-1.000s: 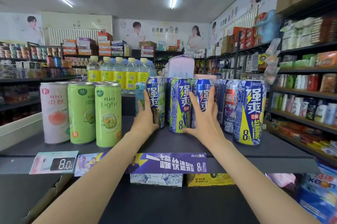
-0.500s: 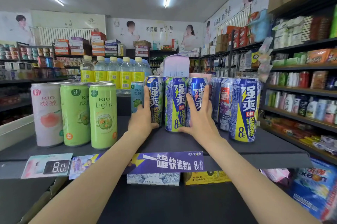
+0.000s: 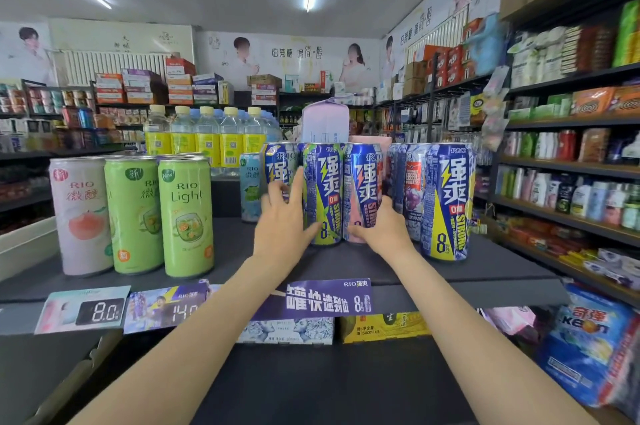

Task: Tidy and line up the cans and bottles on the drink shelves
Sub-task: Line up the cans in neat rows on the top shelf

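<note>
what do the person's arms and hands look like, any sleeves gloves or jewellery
Both forearms are bare up to the bottom edge of the picture, with no sleeve in view. The left hand and right hand wear no gloves. No watch, bracelet or ring shows on the visible sides. The fingernails look short and unpainted, though the picture is slightly blurred.

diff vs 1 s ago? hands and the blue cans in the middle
The left hand has shifted right, from the leftmost blue can to the side of the blue-green can. The right hand has dropped from flat on the can fronts to cup the base of the blue-pink can. Neither can is lifted. The three pastel cans and the yellow-striped can stay put.
</note>
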Demonstrator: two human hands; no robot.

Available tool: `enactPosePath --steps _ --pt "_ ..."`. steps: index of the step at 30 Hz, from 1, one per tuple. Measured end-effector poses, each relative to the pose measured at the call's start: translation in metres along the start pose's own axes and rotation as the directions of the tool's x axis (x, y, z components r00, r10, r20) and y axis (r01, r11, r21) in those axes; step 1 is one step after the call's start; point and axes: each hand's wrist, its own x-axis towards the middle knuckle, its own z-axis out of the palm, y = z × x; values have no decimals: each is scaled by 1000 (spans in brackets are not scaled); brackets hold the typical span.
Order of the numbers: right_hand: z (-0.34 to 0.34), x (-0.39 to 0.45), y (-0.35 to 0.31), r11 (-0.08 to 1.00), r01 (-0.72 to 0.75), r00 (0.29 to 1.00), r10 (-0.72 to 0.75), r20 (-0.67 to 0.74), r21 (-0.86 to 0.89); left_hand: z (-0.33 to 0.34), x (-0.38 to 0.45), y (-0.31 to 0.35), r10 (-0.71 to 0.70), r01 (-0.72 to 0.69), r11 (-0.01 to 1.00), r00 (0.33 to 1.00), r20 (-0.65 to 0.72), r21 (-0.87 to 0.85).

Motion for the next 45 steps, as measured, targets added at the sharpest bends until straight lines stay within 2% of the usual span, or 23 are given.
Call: enactPosePath --steps 3,5,13,15,16,18,19,21,23,25,28,31,34,38,45 --pt "1 1 0 1000 -11 1000 11 9 -17 10 8 10 -51 85 985 975 215 -151" --pt "3 2 -1 999 -1 1000 2 16 -43 17 9 13 -57 103 978 968 244 -180" --pt "4 0 -5 994 1 1000 0 12 -110 19 8 8 -65 117 972 967 248 -201" --pt "1 -3 -6 992 -7 999 12 33 -125 15 6 9 -81 121 981 964 254 -149" --pt "-1 -6 -7 989 -7 999 13 40 -146 12 4 10 -83 100 993 971 226 -68" --pt "-6 -16 -7 976 48 999 -43 26 -213 5 0 11 -73 64 994 992 99 94" --pt "-10 -22 -7 961 104 994 -106 6 -255 2 -2 11 -80 76 991 996 38 111" --pt "-19 -36 -9 917 234 965 -259 -35 -324 -2 -6 9 -144 139 986 989 43 96" --pt "-27 -46 -13 873 338 922 -382 -63 -352 -4 -7 7 -214 214 977 961 176 23" --pt "-31 -51 -18 845 388 890 -447 -87 -367 -6 -5 7 -214 238 969 946 242 -72" --pt "-28 -52 -22 829 408 875 -475 -95 -382 -9 -6 6 -249 286 937 949 193 -199" --pt "-19 -48 -27 813 416 874 -481 -68 -407 -12 -3 1 -356 385 863 923 149 -326" --pt "-10 -37 -32 774 392 884 -467 -30 -497 -9 3 -9 -349 384 903 917 193 -192" --pt "2 -17 -39 676 357 897 -441 34 -644 -1 12 -18 -315 320 948 936 158 -3" --pt "10 -10 -34 689 362 901 -432 45 -628 1 12 -20 -269 283 958 947 174 -57"
